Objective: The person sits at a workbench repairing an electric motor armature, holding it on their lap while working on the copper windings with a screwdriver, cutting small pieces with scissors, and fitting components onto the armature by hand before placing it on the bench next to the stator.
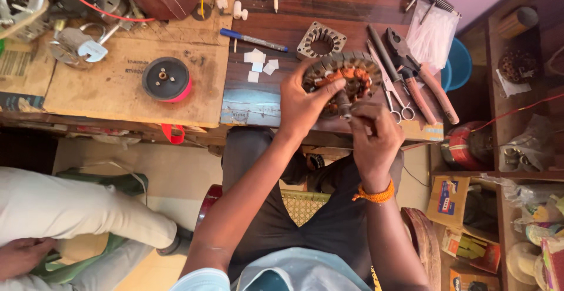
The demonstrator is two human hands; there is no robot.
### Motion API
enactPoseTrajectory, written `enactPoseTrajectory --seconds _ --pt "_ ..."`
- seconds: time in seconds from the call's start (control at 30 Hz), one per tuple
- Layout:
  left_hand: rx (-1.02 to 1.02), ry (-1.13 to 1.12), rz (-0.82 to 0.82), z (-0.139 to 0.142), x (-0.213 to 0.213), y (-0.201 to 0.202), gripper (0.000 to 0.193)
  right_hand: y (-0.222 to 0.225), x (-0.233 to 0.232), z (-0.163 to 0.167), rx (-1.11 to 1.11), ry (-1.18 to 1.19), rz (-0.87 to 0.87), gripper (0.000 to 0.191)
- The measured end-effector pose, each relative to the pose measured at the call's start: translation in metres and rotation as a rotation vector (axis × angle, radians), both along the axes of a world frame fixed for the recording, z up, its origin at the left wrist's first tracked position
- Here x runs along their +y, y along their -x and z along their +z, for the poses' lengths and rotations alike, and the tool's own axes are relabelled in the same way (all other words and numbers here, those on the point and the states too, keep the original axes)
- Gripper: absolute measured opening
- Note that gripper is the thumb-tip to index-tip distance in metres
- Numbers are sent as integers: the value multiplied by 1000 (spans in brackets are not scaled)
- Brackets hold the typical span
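Head view, and we start at our fingers: the right hand [373, 141] has its fingertips pinched together on a small dark stub, a shaft end or a tool tip, we cannot tell which, at the 6 o'clock edge of the wound stator [343, 82]. The left hand [302, 106] clamps that stator from 9 o'clock, thumb laid across its copper coils, fingers curled behind the rim. So the stator sits just beyond both hands, tilted up off the worktop [352, 12], its round face turned toward us, its axis running from us toward 12 o'clock. The right hand is the nearer one to the centre hub.

Outward now: at 3 o'clock of the stator lie red-handled pliers [420, 76] and small scissors [396, 106], handles toward us. At 11 o'clock rests an empty metal core ring [321, 40], beside it a blue pen [254, 40] and paper scraps [258, 64]. Well off at 9 o'clock, a black disc with red tape [167, 79] sits on a cardboard sheet [111, 85]. Another person's leg [76, 208] shows far left.
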State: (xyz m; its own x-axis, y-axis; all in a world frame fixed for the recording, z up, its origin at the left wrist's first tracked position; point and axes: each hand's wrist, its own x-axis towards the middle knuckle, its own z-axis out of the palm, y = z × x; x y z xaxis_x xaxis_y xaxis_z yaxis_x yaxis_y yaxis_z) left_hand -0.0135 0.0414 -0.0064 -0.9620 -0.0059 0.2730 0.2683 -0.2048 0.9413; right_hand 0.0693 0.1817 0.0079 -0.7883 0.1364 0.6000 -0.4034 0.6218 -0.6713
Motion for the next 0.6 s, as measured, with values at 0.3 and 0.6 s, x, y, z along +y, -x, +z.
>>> enactPoseTrajectory --seconds 0.3,0.6 --pt "154 215 116 29 -2 -24 37 -23 -5 12 -151 386 30 17" --pt "248 251 96 44 -8 -35 35 -11 -9 -14 51 329 -97 11"
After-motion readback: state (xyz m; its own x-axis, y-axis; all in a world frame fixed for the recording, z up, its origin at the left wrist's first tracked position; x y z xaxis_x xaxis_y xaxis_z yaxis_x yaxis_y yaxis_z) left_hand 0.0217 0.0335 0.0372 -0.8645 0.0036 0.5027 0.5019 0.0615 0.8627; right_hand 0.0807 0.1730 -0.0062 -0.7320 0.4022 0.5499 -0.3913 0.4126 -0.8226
